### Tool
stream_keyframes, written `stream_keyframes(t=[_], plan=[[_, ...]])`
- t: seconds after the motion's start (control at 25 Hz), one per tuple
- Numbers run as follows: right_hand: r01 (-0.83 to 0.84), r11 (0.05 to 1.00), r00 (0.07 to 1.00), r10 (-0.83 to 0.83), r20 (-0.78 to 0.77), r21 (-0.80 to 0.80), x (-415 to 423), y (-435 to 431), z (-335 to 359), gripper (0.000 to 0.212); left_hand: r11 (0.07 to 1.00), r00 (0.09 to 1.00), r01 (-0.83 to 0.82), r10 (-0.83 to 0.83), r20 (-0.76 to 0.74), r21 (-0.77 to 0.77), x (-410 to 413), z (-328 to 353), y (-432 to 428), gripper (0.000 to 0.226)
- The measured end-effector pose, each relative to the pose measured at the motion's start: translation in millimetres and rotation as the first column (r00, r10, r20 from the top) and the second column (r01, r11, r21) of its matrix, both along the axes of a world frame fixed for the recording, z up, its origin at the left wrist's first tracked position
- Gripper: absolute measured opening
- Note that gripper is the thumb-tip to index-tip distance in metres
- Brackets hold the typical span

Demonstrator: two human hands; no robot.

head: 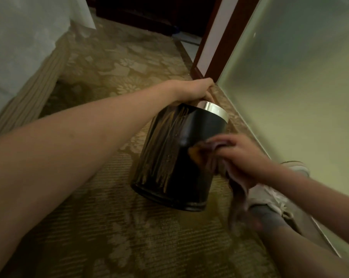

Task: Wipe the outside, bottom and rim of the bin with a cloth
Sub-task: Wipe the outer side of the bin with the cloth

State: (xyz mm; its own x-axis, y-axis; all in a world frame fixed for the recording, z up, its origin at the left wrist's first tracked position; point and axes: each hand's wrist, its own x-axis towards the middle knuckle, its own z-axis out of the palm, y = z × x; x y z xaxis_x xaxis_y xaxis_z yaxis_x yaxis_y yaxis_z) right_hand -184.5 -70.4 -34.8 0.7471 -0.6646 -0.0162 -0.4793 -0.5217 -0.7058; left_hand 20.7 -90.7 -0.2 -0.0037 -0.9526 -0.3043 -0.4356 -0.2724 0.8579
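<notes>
While the black bin leans away from the person on the patterned carpet, its mouth pointing off and its base edge nearest the viewer, the left hand grips the far side of the silver rim, fingers curled over the band. The right hand holds a bunched pinkish cloth and presses it flat against the bin's right flank, about halfway between rim and base; a loose tail of cloth hangs below the hand. The picture is blurred there, so the base may be resting on the carpet or lifted just clear of it.

The step in hand looks like wiping the outer wall. Streaks show on the bin's left flank, so that side likely needs more passes. To do it well, the rim grip should stay firm and act as a pivot, turning the bin a little after each stroke so that the passes overlap. Long strokes from the band down to the base would suit the glossy surface. The hanging tail is best gathered in, lest it drag on the carpet beside the bin's base.
</notes>
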Motion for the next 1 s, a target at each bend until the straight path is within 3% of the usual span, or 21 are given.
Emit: stream_keyframes(t=[0.08, 0.12, 0.2, 0.32, 0.4, 0.48, 0.52, 0.6, 0.64, 0.68, 0.72, 0.76, 0.8, 0.88, 1.0], plan=[[0.063, 0.910, 0.998, -0.060, 0.020, -0.410, 6, -17, 10, 0.025, 0.999, 1.000, 0.005, -0.006, -0.031, -0.042, -7, 2, -2, 0.051], [0.025, 0.844, 0.998, -0.053, -0.036, -0.536, 10, -17, 8, 0.031, 0.998, 1.000, 0.006, -0.008, -0.021, -0.060, -9, 1, -3, 0.049], [-0.093, 0.750, 0.985, -0.028, -0.172, -0.655, 10, -5, -15, 0.042, 0.997, 0.999, 0.050, -0.051, -0.012, -0.062, -10, -3, 1, 0.050], [-0.317, 0.644, 0.943, 0.139, -0.301, -0.696, -3, 39, -59, 0.041, 0.997, 0.999, 0.040, -0.040, 0.009, -0.063, -2, -7, 0, 0.054], [-0.467, 0.617, 0.879, 0.245, -0.409, -0.633, -17, 62, -79, 0.040, 0.998, 0.999, 0.036, -0.036, 0.005, -0.057, -2, -5, 0, 0.057], [-0.512, 0.688, 0.841, 0.279, -0.464, -0.514, -23, 65, -84, 0.037, 0.996, 0.997, 0.078, -0.077, 0.027, -0.045, -6, -5, 0, 0.057], [-0.503, 0.768, 0.837, 0.318, -0.445, -0.397, -23, 61, -77, 0.035, 0.994, 0.994, 0.100, -0.098, 0.049, -0.038, -9, -4, 2, 0.057], [-0.418, 0.908, 0.871, 0.413, -0.267, 0.040, -21, 48, -53, 0.031, 0.992, 0.988, 0.100, -0.090, 0.126, -0.079, -14, -3, 1, 0.053], [-0.339, 0.921, 0.919, 0.368, -0.140, 0.193, -20, 39, -39, 0.031, 0.987, 0.983, 0.089, -0.066, 0.170, -0.132, -13, -4, -2, 0.047], [-0.249, 0.943, 0.963, 0.266, -0.048, 0.223, -18, 28, -25, 0.033, 0.978, 0.976, 0.089, -0.048, 0.212, -0.188, -11, -3, -3, 0.040], [-0.150, 0.977, 0.989, 0.148, 0.026, 0.151, -15, 16, -11, 0.035, 0.969, 0.969, 0.103, -0.047, 0.242, -0.224, -8, -3, -4, 0.035], [-0.038, 0.999, 0.995, 0.041, 0.089, -0.035, -12, 3, 1, 0.035, 0.963, 0.967, 0.125, -0.064, 0.248, -0.237, -3, -3, -5, 0.031], [0.073, 0.962, 0.992, -0.043, 0.119, -0.263, -8, -8, 12, 0.034, 0.965, 0.970, 0.140, -0.087, 0.229, -0.223, 1, -2, -6, 0.030], [0.151, 0.796, 0.988, -0.132, 0.075, -0.586, 2, -24, 26, 0.035, 0.973, 0.966, 0.167, -0.129, 0.225, -0.159, 3, 3, -5, 0.028], [0.049, 0.606, 0.984, -0.166, -0.065, -0.794, 12, -31, 27, 0.031, 0.989, 0.973, 0.146, -0.146, 0.179, 0.012, 3, 6, -5, 0.032]])
